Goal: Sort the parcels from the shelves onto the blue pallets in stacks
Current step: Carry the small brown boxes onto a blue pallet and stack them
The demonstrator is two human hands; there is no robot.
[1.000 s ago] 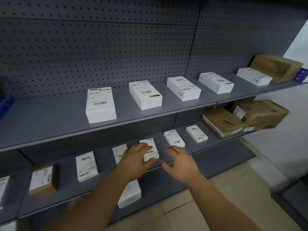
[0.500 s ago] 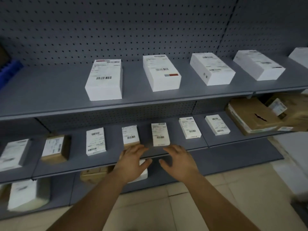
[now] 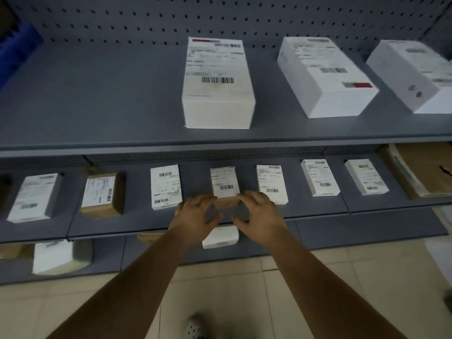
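Note:
A small brown parcel (image 3: 224,184) with a white barcode label lies on the middle shelf (image 3: 137,223), in a row of several small labelled parcels. My left hand (image 3: 195,216) and my right hand (image 3: 260,216) hover at its near end, one on each side. Their fingertips reach the parcel's two front corners. The fingers are spread and only slightly bent, and both thumbs stay clear of the box below it. Neither hand holds anything. No blue pallet is in view.
Large white boxes (image 3: 217,84) (image 3: 325,77) stand on the upper shelf (image 3: 97,99). A white parcel (image 3: 221,237) sits on the bottom shelf below my hands, another (image 3: 58,256) at the left. A big brown package (image 3: 423,172) is at the right. A blue object (image 3: 17,47) shows at the upper left.
The view has closed in on the shelves and shifted left. Both hands have moved forward onto the middle shelf, reaching the near end of the small brown parcel.

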